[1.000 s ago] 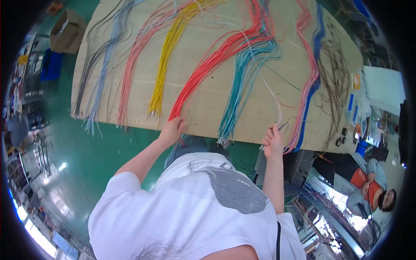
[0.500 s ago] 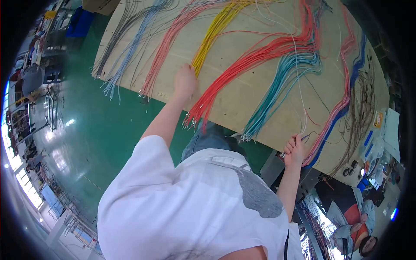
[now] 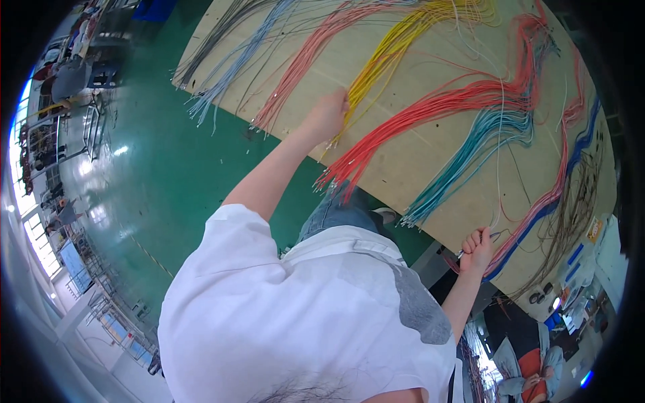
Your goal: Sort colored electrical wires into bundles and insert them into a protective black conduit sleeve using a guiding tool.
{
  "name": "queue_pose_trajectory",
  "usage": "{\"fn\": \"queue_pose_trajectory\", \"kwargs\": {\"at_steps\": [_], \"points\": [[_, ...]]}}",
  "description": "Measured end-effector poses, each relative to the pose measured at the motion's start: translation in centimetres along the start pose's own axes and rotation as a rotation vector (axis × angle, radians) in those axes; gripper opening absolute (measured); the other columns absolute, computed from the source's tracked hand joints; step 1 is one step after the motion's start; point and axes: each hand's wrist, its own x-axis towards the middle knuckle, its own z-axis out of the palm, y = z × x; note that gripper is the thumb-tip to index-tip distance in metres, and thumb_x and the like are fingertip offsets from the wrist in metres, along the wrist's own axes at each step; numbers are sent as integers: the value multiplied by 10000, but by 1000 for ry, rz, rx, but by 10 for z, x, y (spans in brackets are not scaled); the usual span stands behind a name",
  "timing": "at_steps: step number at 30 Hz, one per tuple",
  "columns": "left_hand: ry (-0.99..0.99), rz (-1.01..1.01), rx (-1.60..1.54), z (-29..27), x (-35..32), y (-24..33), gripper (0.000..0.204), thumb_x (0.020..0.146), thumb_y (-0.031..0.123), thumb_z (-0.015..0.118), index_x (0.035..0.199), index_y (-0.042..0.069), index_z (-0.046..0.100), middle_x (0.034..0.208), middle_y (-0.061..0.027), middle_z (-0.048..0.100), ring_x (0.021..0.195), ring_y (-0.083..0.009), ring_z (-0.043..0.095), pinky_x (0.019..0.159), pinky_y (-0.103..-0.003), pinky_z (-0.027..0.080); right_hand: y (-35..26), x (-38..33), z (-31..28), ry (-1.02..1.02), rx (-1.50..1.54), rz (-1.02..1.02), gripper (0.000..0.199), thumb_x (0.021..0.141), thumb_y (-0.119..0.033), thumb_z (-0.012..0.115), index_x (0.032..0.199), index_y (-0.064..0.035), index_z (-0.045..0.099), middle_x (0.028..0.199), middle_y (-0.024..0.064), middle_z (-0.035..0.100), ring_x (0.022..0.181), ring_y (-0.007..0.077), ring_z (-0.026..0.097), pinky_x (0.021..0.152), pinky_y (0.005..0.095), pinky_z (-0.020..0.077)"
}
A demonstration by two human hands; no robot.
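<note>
My left hand (image 3: 327,115) is closed on the lower part of the yellow wire bundle (image 3: 386,50) near the table's edge. A few yellow strands hang free beside and below the fingers. To its right lies a thick red wire bundle (image 3: 416,111), its tipped ends at the near edge, then a teal wire bundle (image 3: 453,164). Over the near edge farther right, my right hand (image 3: 476,251) is closed around a few thin wires. A white wire (image 3: 499,161) runs down toward it, and short ends poke out of the fist. The fingers hide most of what it holds.
Pink (image 3: 309,50), light blue (image 3: 245,57) and grey wire bundles (image 3: 213,43) lie left on the wooden table (image 3: 376,158). Pink, blue and brown wires (image 3: 571,201) run down the right, near scissors (image 3: 541,293). Another person (image 3: 531,369) sits at lower right.
The whole view has shifted, so the table appears farther right. My left hand still grips the yellow wires, and loose yellow strands now show beside it. My right hand stays closed.
</note>
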Motion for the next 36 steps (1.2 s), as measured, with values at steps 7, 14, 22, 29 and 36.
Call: {"fn": "queue_pose_trajectory", "kwargs": {"at_steps": [7,14,22,29,36], "points": [[535,-68,370,-33,19,-85,203,735,40,470,926,-13,426,868,-189,505,744,-283,564,595,-310,474,-2,-4,10,16,-44,-7,206,886,-250,384,786,-81,447,532,-47,262,413,47,195,363,188,161],[392,-238,436,-40,44,-124,215,718,18,462,924,-33,429,982,-241,451,808,-324,552,628,-359,473,0,-4,21,17,-64,16,210,889,-248,375,782,-82,446,526,-48,254,411,47,191,360,190,157],[320,-352,313,-75,50,-104,184,791,133,446,899,-11,405,873,-215,553,795,-367,553,664,-426,453,-1,-5,31,46,-94,-9,220,887,-256,377,772,-82,448,515,-49,250,407,49,193,358,192,161],[186,-244,528,-88,62,-116,239,783,92,406,971,-46,454,821,-203,586,820,-310,575,681,-370,472,1,-6,38,58,-100,-22,211,885,-256,386,775,-87,450,521,-48,264,410,45,200,361,186,166],[194,-138,277,-151,76,-83,168,810,181,455,768,34,526,664,-101,578,555,-187,549,491,-309,434,-13,-7,12,42,55,-68,216,887,-246,374,774,-78,451,513,-45,249,400,50,204,346,188,161]]}}
